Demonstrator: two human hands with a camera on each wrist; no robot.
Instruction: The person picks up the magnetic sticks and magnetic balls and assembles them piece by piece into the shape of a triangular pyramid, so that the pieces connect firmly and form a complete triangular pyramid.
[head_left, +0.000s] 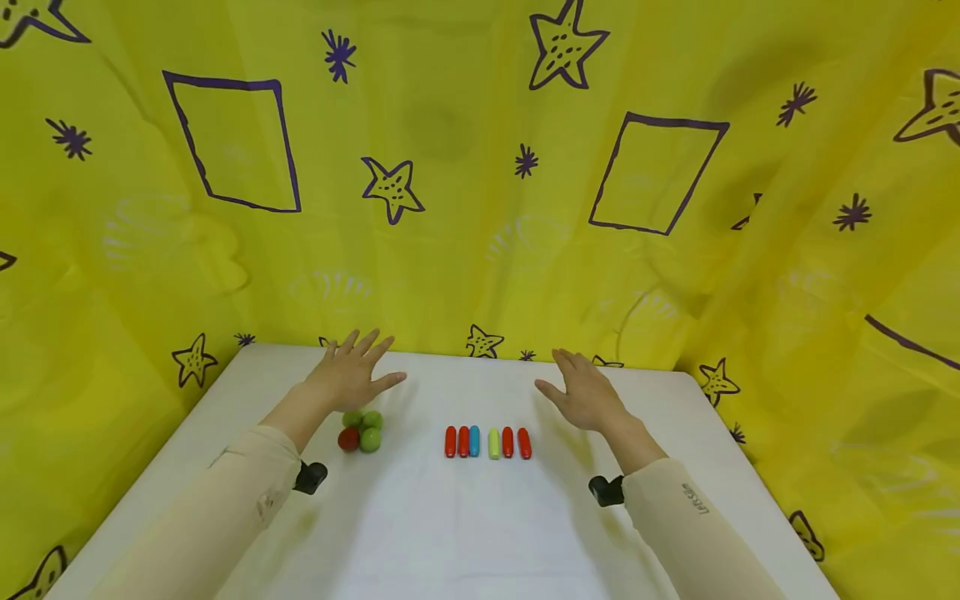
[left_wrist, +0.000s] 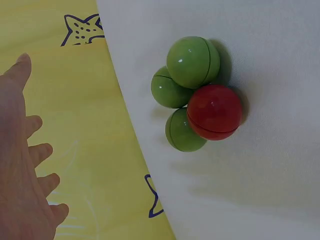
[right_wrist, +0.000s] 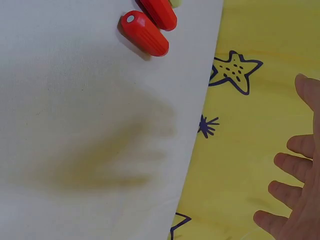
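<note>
Fingers spread, my left hand (head_left: 347, 379) hovers over the table's left side and holds nothing. Just below it in the head view is a tight cluster of three green balls (left_wrist: 194, 62) and one red ball (left_wrist: 215, 112), each with a thin seam line. My right hand (head_left: 587, 393) is raised over the right side, fingers extended and nothing in it. Left of it lies a row of short rounded sticks: two red sticks (head_left: 451, 442), a blue stick (head_left: 475, 441), a yellow-green stick (head_left: 493, 443), then two more red sticks (head_left: 524, 443).
A white table (head_left: 465, 533) carries everything. Behind it and along both sides hangs a yellow curtain (head_left: 450, 275) printed with stars and squares. Dark wrist mounts (head_left: 311, 477) sit below both sleeves. Shadows of the hands fall on the table.
</note>
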